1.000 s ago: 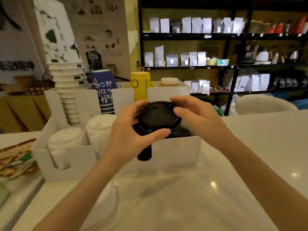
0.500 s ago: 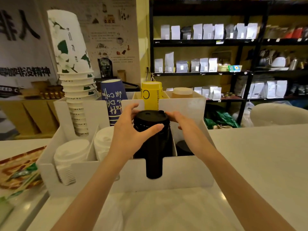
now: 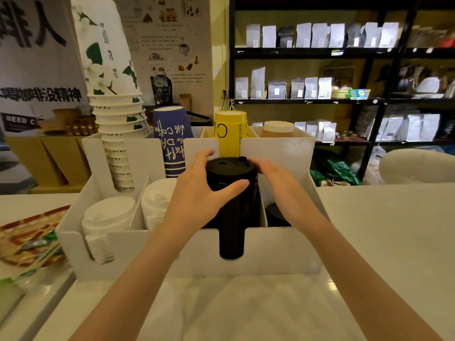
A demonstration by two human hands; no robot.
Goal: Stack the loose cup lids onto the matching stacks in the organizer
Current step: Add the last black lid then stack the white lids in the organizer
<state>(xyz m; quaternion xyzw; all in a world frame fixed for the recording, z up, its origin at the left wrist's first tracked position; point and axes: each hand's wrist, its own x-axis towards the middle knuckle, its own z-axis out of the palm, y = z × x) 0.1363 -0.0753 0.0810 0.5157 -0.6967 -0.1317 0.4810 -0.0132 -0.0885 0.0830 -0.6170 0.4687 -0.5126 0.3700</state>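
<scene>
Fingers (image 3: pixel 229 187) of the left hand (image 3: pixel 197 195) clamped round the top of the black lid stack (image 3: pixel 232 207); right hand (image 3: pixel 278 183) cupped against its far side, fingers curled on the rim. Both forearms extended over the worktop (image 3: pixel 369 230). Stack upright in the organizer (image 3: pixel 283 249), third front compartment from the left.

Glossy black plastic lid stack (image 3: pixel 231 193), matt white organizer (image 3: pixel 278 249), polished stone-like counter (image 3: pixel 246 311)

both hands (image 3: pixel 197 195) gripping black lid stack (image 3: pixel 231 193)
</scene>
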